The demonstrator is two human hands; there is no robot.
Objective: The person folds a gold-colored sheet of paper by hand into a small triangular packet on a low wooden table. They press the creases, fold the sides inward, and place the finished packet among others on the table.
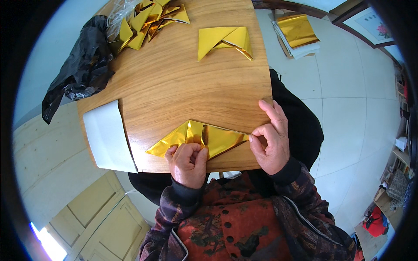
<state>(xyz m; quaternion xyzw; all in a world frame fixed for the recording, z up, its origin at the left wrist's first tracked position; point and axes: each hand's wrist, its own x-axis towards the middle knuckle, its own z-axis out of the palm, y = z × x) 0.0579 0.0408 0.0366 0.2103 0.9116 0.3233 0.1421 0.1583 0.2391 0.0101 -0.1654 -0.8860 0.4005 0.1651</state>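
A sheet of gold foil paper (222, 138), folded into a long pointed shape, lies at the near edge of the wooden table (174, 87). My left hand (188, 164) presses on its middle near the lower edge, fingers bent and pinched together on the foil. At the foil's right tip, my right hand (273, 141) pinches the point between thumb and index finger, with its other fingers raised. A finished-looking folded gold piece (226, 40) rests farther back on the right of the table.
Several folded gold pieces (150, 21) lie at the back left beside a black plastic bag (82, 65) hanging over the edge. A white paper stack (109, 137) sits at the left. On the floor at right, gold foil sheets (298, 30) top a pile.
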